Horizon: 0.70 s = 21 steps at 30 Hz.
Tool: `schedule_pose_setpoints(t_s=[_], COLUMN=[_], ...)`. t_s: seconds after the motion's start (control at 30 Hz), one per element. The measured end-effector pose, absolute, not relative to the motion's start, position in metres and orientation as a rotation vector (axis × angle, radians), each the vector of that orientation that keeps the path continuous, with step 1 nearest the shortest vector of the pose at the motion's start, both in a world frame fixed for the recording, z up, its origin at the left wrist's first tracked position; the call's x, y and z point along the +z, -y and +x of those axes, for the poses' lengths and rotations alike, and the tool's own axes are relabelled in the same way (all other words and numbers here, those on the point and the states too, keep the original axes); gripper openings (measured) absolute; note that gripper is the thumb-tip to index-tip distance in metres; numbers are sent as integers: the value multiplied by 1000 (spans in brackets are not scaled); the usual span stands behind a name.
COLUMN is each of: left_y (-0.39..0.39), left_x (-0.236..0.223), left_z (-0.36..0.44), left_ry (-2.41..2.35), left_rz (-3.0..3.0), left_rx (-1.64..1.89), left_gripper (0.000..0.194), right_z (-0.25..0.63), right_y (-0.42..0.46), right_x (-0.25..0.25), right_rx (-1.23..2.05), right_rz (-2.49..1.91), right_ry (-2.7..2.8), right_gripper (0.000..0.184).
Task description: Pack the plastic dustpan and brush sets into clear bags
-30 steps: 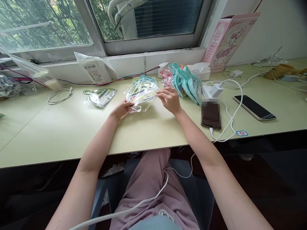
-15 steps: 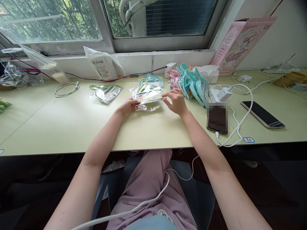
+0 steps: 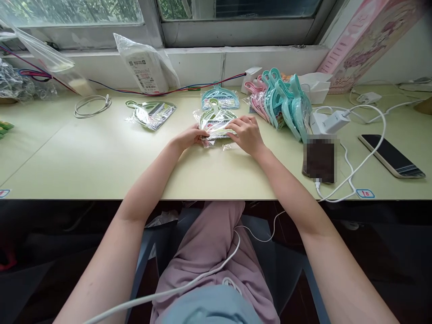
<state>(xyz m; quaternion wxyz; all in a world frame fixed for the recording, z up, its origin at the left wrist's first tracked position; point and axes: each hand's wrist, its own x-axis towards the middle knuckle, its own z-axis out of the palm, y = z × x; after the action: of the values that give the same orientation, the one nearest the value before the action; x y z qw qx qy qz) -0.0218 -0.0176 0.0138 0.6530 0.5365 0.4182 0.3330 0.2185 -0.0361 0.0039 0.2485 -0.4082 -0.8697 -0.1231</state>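
Observation:
In front of me is a small green dustpan-and-brush set (image 3: 216, 120) in a clear plastic bag. My left hand (image 3: 193, 137) pinches the bag's left near corner between thumb and fingers. At its right side, my right hand (image 3: 248, 135) has curled fingers, with thumb and fingertips closed on the plastic edge. Crinkled film sticks out along the near side. Just behind it lies a blue bagged set (image 3: 221, 97) of the same shape. Another green bagged set (image 3: 153, 113) rests to the left.
Teal sets (image 3: 285, 103) and pink ones (image 3: 257, 96) are heaped at the right. Beyond them are a charger (image 3: 335, 121), white cables and two phones (image 3: 320, 159) (image 3: 393, 155). A plastic-wrapped pack (image 3: 145, 67) leans at the back; a coiled cable (image 3: 92, 106) lies left.
The view has tipped downward. Both hands stay on the green bagged set, and my right fingers now reach further over its right edge. The film along the near side has shifted.

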Motion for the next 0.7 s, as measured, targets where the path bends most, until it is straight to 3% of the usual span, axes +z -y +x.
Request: schedule_pose_setpoints(t_s=[0.7], left_y=[20], left_x=[10], left_z=[-13], left_ry=[-854], left_rz=[1234], left_rx=[721], left_gripper=[24], right_z=[197], right_y=[43], right_x=[2], right_rx=[-577], right_rz=[-755], right_ry=[2580], right_gripper=[42])
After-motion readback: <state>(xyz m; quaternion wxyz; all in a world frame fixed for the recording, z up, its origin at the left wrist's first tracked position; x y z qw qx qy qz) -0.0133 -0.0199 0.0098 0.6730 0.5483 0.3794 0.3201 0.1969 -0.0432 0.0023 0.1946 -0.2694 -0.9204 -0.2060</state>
